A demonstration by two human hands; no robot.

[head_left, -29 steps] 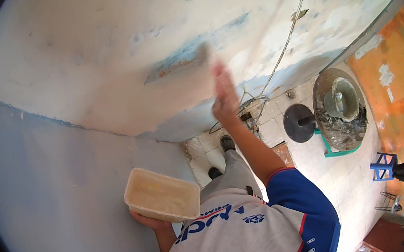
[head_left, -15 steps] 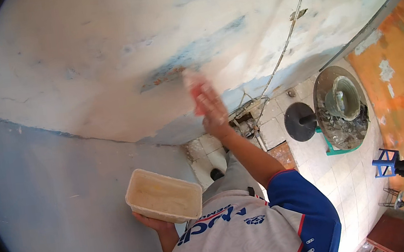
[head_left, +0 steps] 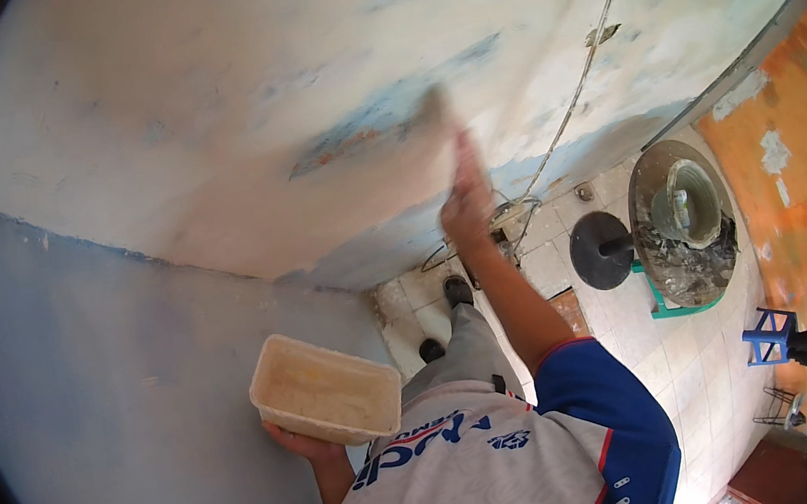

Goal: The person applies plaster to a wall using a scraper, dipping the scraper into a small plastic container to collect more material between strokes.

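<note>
Our left hand (head_left: 296,439) holds a plastic tub (head_left: 316,423), our right hand (head_left: 467,206) blurred near the patchy wall (head_left: 350,145), its grip we cannot tell

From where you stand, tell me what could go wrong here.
The left hand alone seems to support the plastic tub, so a bump might tip it. The right hand is near the worn wall patch and might scrape against it. The bucket on the round tabletop could topple if knocked.
</note>
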